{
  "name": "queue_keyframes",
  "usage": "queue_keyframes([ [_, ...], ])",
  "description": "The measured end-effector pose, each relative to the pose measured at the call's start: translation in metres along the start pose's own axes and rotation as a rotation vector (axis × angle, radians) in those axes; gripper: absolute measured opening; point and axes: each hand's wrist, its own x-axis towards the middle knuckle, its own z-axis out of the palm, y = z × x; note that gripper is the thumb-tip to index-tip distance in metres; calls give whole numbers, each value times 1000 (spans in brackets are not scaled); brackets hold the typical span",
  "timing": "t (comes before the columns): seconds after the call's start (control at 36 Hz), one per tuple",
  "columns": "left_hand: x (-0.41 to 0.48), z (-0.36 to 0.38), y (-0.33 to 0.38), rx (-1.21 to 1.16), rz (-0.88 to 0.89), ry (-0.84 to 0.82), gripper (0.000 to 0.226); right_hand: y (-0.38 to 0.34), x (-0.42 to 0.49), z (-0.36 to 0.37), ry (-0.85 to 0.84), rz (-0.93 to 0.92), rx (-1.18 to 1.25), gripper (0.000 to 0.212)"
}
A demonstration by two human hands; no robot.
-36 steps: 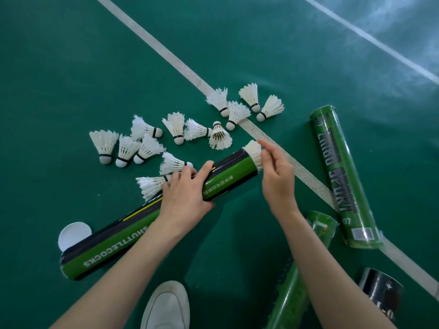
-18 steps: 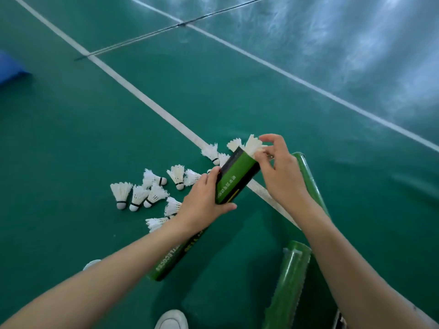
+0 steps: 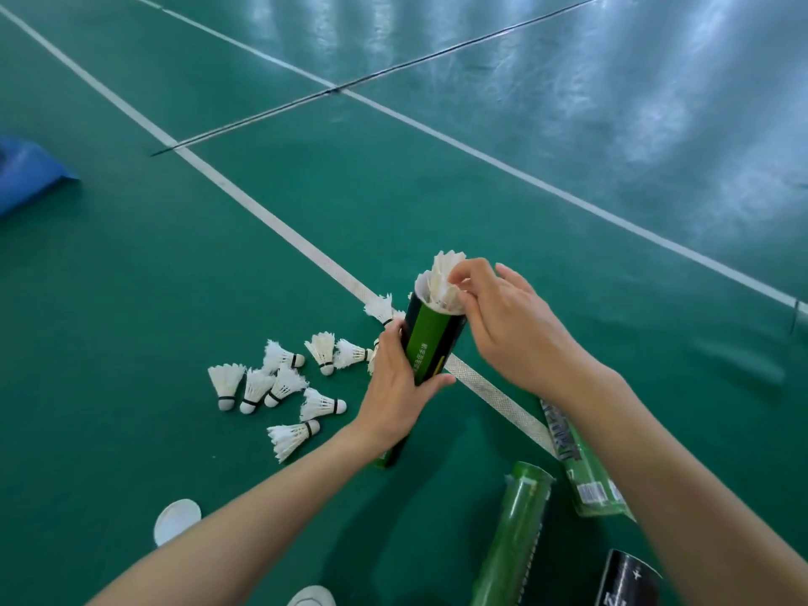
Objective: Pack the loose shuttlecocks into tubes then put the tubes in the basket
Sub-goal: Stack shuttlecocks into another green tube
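The green court floor (image 3: 131, 277) fills the frame, crossed by white lines (image 3: 245, 199) running from the upper left towards the lower right. A blue object (image 3: 26, 172) lies at the left edge; what it is cannot be told.

In the centre, a green-and-black tube (image 3: 430, 343) stands tilted, its open mouth up and its foot on the floor. The left hand (image 3: 393, 395) is wrapped round its middle. At the lower right lie a green tube (image 3: 516, 531), a second green tube (image 3: 586, 470) with a barcode label, partly under the right forearm, and a black tube (image 3: 625, 583) at the bottom edge.

The right hand (image 3: 507, 325) is at the mouth, its fingertips pinching the feathers of a shuttlecock (image 3: 444, 277) that sticks out of it.

Loose shuttlecocks (image 3: 284, 382) lie scattered on the floor left of the held tube. A white cap (image 3: 177, 520) lies at the lower left.
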Motion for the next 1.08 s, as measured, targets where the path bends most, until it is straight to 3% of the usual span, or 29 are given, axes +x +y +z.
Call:
queue_keyframes([
  [0.28, -6, -2, -9, 10, 8, 1, 85, -5, 8, -6, -126, -158, -84, 13],
  [0.47, -13, -5, -11, 23, 19, -52, 90, -18, 14, -5, -302, -115, -99, 22],
  [0.56, -13, -9, -14, 21, 46, -61, 93, -17, 14, -5, -397, -45, 66, 26],
  [0.64, -15, -10, -14, 52, 112, -94, 77, -13, 17, -12, -517, 76, 281, 47],
  [0.75, -13, -8, -20, 76, 88, -121, 96, -14, 17, -11, -597, -3, 88, 77],
  [0.89, -18, -7, -21, 9, 67, -115, 83, -12, 17, -3, -656, -22, -45, 84],
  [1.0, -18, -7, -23, 17, 78, -125, 92, -13, 19, -1, -674, 15, -29, 76],
  [1.08, -15, -7, -22, 23, 73, -130, 95, -11, 12, 1, -535, 12, 77, 54],
])
